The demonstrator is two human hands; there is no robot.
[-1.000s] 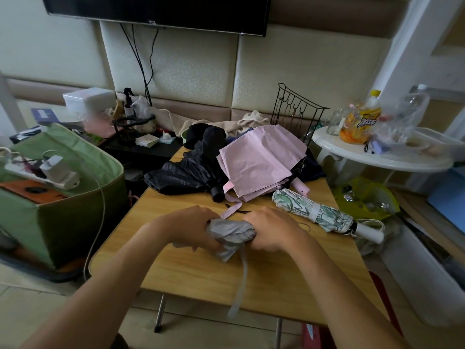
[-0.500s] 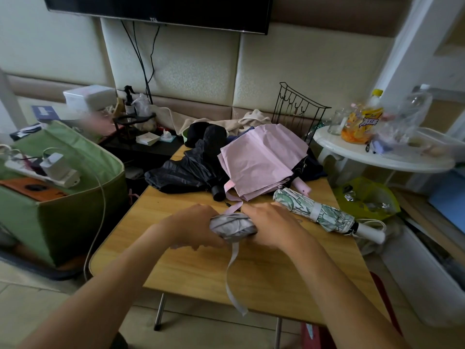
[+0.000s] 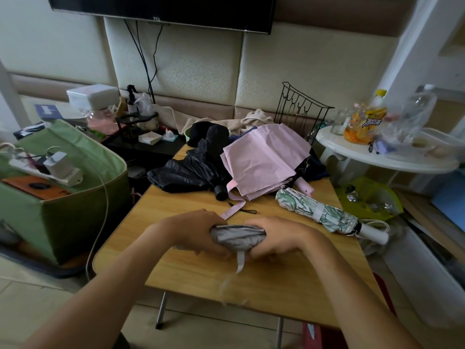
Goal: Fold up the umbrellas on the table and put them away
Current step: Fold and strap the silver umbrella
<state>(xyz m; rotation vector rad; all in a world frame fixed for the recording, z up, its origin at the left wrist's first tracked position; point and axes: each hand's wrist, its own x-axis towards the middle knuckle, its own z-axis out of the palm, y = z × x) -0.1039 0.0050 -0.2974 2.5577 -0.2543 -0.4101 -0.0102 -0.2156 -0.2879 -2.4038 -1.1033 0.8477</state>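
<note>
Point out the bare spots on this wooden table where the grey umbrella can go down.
Bare wood lies along the table's near edge below both hands, and on the left between the left hand and the black umbrella. The far half is crowded: the pink umbrella overlaps the black one, with the leaf-print umbrella at right.

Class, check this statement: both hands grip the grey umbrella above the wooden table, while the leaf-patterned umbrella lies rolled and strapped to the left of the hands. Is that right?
Not quite. The leaf-patterned umbrella lies to the right of the hands, not the left, as the head view shows. The rest holds: the left hand and right hand both grip the grey umbrella above the wooden table, and the leaf-patterned one is rolled and strapped.
</note>
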